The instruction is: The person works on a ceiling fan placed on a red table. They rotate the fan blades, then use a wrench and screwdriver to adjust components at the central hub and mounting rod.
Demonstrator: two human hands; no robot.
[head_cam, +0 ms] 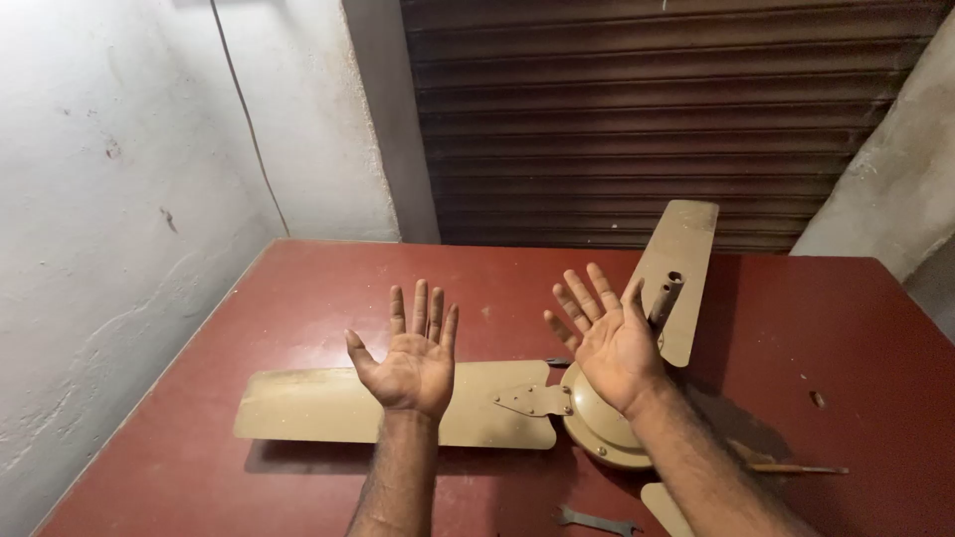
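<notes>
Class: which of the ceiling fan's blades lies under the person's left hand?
The long blade stretching left from the motor hub; the left hand hovers above it.

Beneath my raised palms a tan ceiling fan [557,413] lying flat on the dark red table, round motor housing [600,430] partly hidden by my right wrist, one dusty blade [328,403] stretching left, another blade [679,264] angling up-right, short downrod [665,298] on it

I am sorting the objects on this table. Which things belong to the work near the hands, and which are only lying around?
Belonging to the work:
- ceiling fan motor housing
- long fan blade
- upper fan blade
- left hand and right hand, both open, holding nothing

Lying about:
- spanner
- thin tool
- red table
</notes>
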